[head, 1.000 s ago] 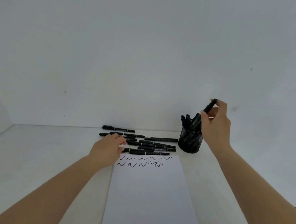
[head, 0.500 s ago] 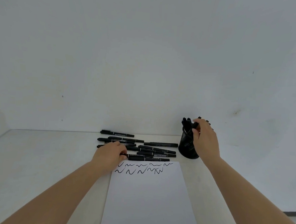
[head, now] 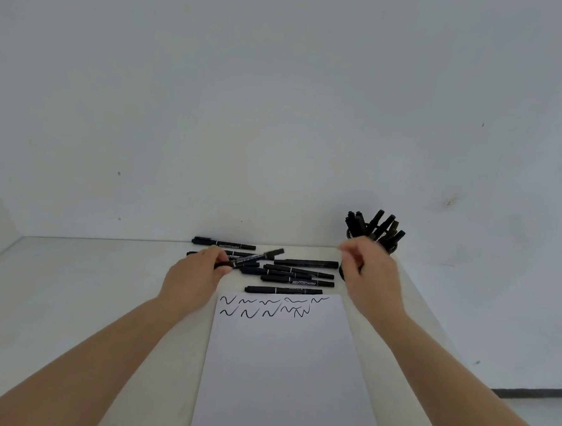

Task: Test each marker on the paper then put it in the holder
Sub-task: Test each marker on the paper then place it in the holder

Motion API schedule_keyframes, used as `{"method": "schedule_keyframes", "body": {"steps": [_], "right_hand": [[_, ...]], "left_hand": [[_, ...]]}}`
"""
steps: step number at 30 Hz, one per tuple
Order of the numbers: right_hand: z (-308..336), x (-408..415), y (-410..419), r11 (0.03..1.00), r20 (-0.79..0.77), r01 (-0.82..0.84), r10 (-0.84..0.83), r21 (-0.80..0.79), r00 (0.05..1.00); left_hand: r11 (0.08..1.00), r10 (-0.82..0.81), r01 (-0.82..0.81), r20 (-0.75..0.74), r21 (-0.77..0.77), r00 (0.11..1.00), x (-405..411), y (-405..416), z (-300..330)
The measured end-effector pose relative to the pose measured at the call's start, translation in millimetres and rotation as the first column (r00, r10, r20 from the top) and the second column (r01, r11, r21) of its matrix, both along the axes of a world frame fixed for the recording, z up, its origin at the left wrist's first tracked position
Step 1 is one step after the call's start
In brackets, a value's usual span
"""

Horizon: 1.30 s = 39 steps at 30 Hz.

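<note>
A white sheet of paper (head: 283, 361) lies in front of me, with several black squiggles (head: 267, 307) along its far edge. Beyond it, several black markers (head: 297, 273) lie loose on the table. My left hand (head: 193, 278) grips one black marker (head: 257, 258), lifted and tilted up to the right above the pile. The black mesh holder (head: 391, 244) stands at the right with several markers upright in it. My right hand (head: 369, 277) hovers just in front of the holder, blurred, fingers loosely apart and holding nothing.
The white table (head: 88, 283) meets a bare white wall (head: 279, 114) right behind the markers. The table's right edge runs close past the holder, with the floor and a dark baseboard (head: 535, 393) below.
My right hand dropped its marker into the holder and drew back toward me, now with nothing in it. My left hand closed on a marker from the pile and lifted it.
</note>
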State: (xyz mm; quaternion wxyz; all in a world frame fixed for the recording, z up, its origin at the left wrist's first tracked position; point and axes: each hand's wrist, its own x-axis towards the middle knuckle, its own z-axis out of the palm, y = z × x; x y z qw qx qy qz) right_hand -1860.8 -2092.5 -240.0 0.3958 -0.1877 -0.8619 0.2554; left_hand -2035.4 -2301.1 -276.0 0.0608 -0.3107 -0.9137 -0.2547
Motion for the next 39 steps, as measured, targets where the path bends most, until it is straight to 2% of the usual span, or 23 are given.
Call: {"method": "schedule_keyframes", "body": {"steps": [2, 4, 5, 9, 14, 15, 16, 17, 19, 20, 21, 22, 24, 25, 28, 32, 39], "right_hand": [[-4, 1, -25, 0.936, 0.092, -0.135, 0.173, -0.325, 0.981], [-9, 2, -47, 0.802, 0.067, -0.225, 0.312, -0.554, 0.948], [-12, 4, -56, 0.746, 0.024, -0.253, 0.339, -0.616, 0.941], [-20, 15, -84, 0.607, -0.145, -0.286, 0.271, -0.741, 0.952], [-26, 21, -98, 0.584, -0.114, -0.26, 0.275, -0.769, 0.955], [-26, 21, -100, 0.571, -0.125, -0.267, 0.276, -0.776, 0.953], [-25, 20, -99, 0.553, -0.148, -0.276, 0.265, -0.786, 0.953], [-24, 20, -94, 0.531, -0.183, -0.272, 0.215, -0.803, 0.959], [-16, 22, -72, 0.459, -0.266, -0.239, 0.006, -0.856, 0.964], [-14, 23, -58, 0.453, -0.287, -0.215, -0.096, -0.865, 0.953], [-13, 24, -47, 0.473, -0.283, -0.18, -0.156, -0.863, 0.946], [-15, 26, -42, 0.499, -0.269, -0.146, -0.183, -0.854, 0.946], [-27, 24, -42, 0.559, -0.215, -0.076, -0.189, -0.826, 0.958], [-35, 24, -44, 0.591, -0.17, -0.026, -0.189, -0.806, 0.967], [-51, 25, -42, 0.603, -0.09, 0.072, -0.233, -0.795, 0.968], [-62, 24, -33, 0.526, -0.114, 0.012, -0.208, -0.851, 0.971], [-67, 19, -26, 0.542, -0.15, -0.057, -0.13, -0.838, 0.98]], "left_hand": [[0.977, -0.117, 0.086, 0.149, 0.196, 0.982, 21, 1, 10], [0.922, -0.265, 0.167, 0.254, 0.35, 0.93, 50, 3, 18], [0.901, -0.322, 0.196, 0.296, 0.387, 0.899, 62, 3, 18], [0.881, -0.42, 0.255, 0.41, 0.399, 0.81, 97, 1, 14], [0.909, -0.392, 0.304, 0.341, 0.284, 0.854, 120, -4, 15], [0.908, -0.399, 0.304, 0.375, 0.287, 0.837, 123, -5, 15], [0.9, -0.422, 0.301, 0.457, 0.316, 0.783, 126, -6, 15], [0.887, -0.455, 0.296, 0.563, 0.355, 0.69, 127, -10, 15], [0.879, -0.476, 0.253, 0.721, 0.404, 0.503, 125, -23, 13], [0.89, -0.453, 0.194, 0.751, 0.412, 0.481, 122, -30, 11], [0.905, -0.406, 0.116, 0.75, 0.408, 0.522, 117, -35, 8], [0.919, -0.33, 0.039, 0.713, 0.392, 0.618, 113, -38, 5], [0.919, -0.193, -0.054, 0.565, 0.391, 0.802, 107, -40, -4], [0.909, -0.155, -0.083, 0.516, 0.407, 0.842, 108, -39, -7], [0.886, -0.105, -0.153, 0.512, 0.437, 0.853, 112, -38, -15], [0.873, -0.109, -0.162, 0.507, 0.461, 0.855, 114, -39, -22], [0.91, -0.138, -0.093, 0.506, 0.403, 0.851, 111, -38, -27]]}}
